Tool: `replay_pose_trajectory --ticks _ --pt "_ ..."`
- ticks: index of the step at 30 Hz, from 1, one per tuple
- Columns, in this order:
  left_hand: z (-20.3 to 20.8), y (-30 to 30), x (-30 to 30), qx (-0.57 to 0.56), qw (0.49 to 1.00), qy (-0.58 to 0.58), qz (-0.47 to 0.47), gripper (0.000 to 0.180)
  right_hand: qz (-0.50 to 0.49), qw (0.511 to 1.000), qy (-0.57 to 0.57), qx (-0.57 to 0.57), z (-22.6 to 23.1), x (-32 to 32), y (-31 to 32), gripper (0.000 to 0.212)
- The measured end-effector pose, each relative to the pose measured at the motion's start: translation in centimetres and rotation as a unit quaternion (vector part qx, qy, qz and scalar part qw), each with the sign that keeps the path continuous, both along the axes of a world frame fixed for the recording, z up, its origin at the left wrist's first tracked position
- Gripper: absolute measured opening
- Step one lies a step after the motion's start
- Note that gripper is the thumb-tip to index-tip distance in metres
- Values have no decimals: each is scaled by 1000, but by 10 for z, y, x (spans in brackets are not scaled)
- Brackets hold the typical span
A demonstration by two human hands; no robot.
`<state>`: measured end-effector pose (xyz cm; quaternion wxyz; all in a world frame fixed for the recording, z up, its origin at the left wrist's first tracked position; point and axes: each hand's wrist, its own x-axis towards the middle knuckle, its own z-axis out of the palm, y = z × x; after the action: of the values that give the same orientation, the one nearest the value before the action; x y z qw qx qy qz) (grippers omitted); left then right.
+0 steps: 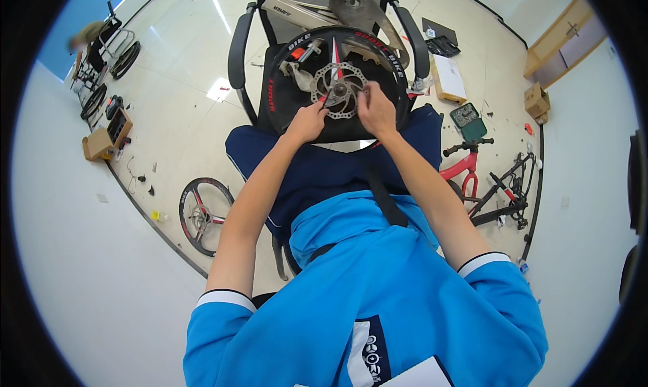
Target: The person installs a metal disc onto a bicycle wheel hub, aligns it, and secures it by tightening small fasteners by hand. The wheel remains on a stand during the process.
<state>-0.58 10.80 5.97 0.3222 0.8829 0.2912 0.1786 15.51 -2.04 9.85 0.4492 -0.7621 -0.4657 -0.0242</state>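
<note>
Left hand (308,123), fingers closed, grips a slim tool (325,102) at the brake disc (340,90); right hand (376,110), half-curled, meets its right edge, grip unclear. The wheel (336,53) lies on a chair, armrests (237,59) flanking it. Floor, left to right: cardboard box (99,144), second wheel (198,213), toolbox (474,130), red bike (466,167).

One black wheel (335,52) with toothed silver brake disc (339,90), lying on a black office chair (237,57); left hand (308,122) closed round a slim tool (325,102) at the disc's lower left, right hand (377,111) at its right edge, fingers bent. On pale floor (196,130), right: one open green case (474,129), one red bicycle frame (470,164), one black frame (501,191). On the same floor, left: one second wheel (200,215), one cardboard box (100,144).
</note>
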Motion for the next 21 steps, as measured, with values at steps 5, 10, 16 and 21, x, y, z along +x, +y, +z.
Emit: replay_pose_trajectory --ticks 5,10,16,21 --pt "-1 -4 3 4 1000 -5 12 25 -48 989 26 -135 -65 51 -63 18" --pt "3 -7 -1 5 1000 -19 21 25 -51 991 -7 -121 -70 64 -50 17" --pt "1 -14 0 4 999 -42 26 25 -29 991 -22 -131 -65 85 9 20" --pt "-23 -28 -15 -53 997 -53 35 30 -26 958 26 -285 -57 98 42 33"
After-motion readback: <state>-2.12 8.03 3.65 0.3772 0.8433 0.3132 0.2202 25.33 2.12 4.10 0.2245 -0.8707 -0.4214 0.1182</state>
